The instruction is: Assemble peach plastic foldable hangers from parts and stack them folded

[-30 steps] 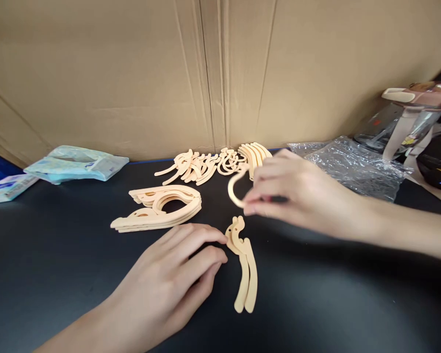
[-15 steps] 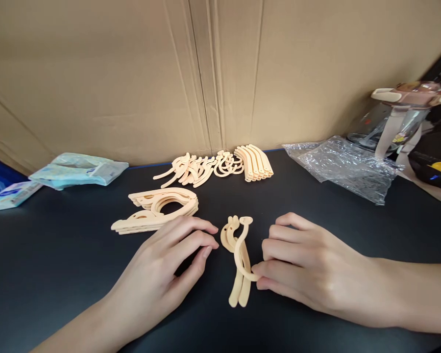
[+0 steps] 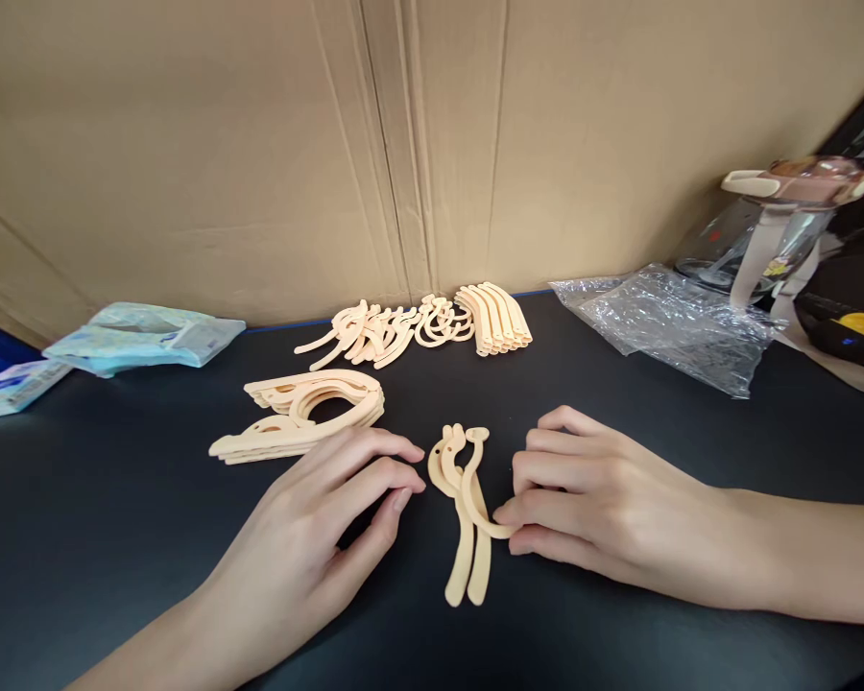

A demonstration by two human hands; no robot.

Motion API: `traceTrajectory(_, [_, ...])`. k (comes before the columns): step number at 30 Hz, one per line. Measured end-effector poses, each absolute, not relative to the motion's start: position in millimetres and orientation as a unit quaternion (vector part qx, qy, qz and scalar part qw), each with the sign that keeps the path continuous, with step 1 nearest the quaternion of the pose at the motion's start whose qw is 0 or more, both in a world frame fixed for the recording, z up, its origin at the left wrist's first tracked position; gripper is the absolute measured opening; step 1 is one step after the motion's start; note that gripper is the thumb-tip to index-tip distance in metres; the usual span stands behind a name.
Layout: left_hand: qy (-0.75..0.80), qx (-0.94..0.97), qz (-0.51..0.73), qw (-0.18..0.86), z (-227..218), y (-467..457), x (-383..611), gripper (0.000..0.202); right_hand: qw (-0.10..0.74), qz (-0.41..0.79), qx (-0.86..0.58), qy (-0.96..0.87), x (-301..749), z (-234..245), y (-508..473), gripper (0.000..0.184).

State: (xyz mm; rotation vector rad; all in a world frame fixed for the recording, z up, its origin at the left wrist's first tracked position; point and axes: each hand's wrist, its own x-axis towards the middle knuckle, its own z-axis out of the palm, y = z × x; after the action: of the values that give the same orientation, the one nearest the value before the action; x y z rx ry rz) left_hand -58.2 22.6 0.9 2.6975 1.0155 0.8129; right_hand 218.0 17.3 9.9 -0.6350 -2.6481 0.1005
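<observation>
A: From where you stand, locate the hook piece [image 3: 468, 494] and its axis.

B: It overlaps two hanger arms [image 3: 461, 566] above the black table [image 3: 562, 633]. Its rounded head points to twelve o'clock; the body bows toward nine, its tail ending between five and six. The arms' long axes run from twelve to just past six, hooked ends uppermost.

A: Finger status?

B: The right hand [image 3: 597, 509], at three o'clock, pinches the tail between thumb and fingertips. The left hand [image 3: 331, 518], toward nine, is unclenched, fingers loosely bent just beside the arms.

A: Containers?

B: At two o'clock, a lidded drinking bottle [image 3: 810, 182] behind a crumpled clear bag [image 3: 691, 321]; at ten, a soft blue packet [image 3: 136, 345]. I cannot determine their contents.
</observation>
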Motion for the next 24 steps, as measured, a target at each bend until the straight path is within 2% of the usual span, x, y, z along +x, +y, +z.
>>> traceTrajectory(5, [0.331, 0.901, 0.272, 0.073, 0.8, 23.1, -57.7, 0.019, 0.216, 0.033, -0.225, -0.950, 223.5, 29.3, 35.6, 0.021])
traceTrajectory(11, [0.328, 0.901, 0.273, 0.072, 1.1, 22.9, -57.9, 0.019, 0.196, -0.123, -0.339, -0.912, 264.0, 45.3, 120.5, 0.027])
traceTrajectory(15, [0.327, 0.903, 0.268, 0.072, 2.1, 22.2, -57.8, 0.020, 0.149, -0.104, -0.420, -0.889, 285.8, 33.3, 161.4, 0.035])
traceTrajectory(19, [0.327, 0.903, 0.268, 0.074, 2.7, 21.9, -57.5, 0.020, 0.151, -0.077, -0.434, -0.885, 287.1, 15.6, 164.1, 0.043])
traceTrajectory(24, [0.330, 0.902, 0.269, 0.073, 2.1, 22.3, -57.6, 0.020, 0.155, -0.072, -0.428, -0.887, 284.1, 6.6, 155.7, 0.043])
